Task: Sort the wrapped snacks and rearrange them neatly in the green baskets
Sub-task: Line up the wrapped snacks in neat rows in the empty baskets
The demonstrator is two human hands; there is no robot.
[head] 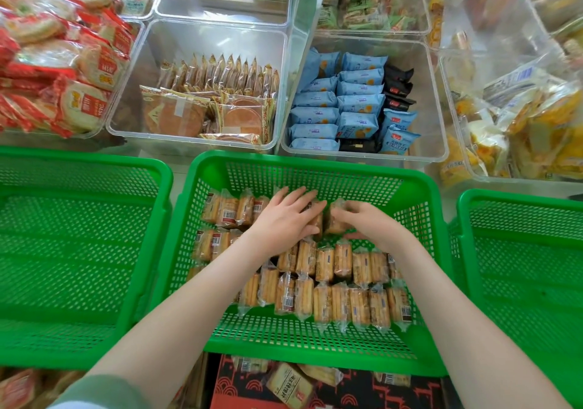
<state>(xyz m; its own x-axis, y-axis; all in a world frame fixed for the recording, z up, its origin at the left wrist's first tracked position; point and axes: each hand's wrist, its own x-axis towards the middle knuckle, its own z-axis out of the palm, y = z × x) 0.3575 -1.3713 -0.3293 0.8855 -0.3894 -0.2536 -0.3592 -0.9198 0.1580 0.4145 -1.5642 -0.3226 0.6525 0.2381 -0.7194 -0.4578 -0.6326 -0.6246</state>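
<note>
The middle green basket (318,164) holds rows of clear-wrapped golden biscuit packs (340,304) standing on edge. Both hands meet at its far row. My left hand (285,219) lies with fingers stretched over a biscuit pack (316,222), thumb under its near end. My right hand (369,222) pinches a neighbouring pack (335,219) between curled fingers and thumb. More packs (232,210) stand at the far left of the basket. My left forearm hides part of the second row.
Green baskets stand to the left (82,251) and right (523,269). Behind are clear bins: red rice crackers (56,71), brown round cakes (208,105), blue and black packets (350,109), yellow snacks (520,131). A red box (331,389) with loose packs lies below.
</note>
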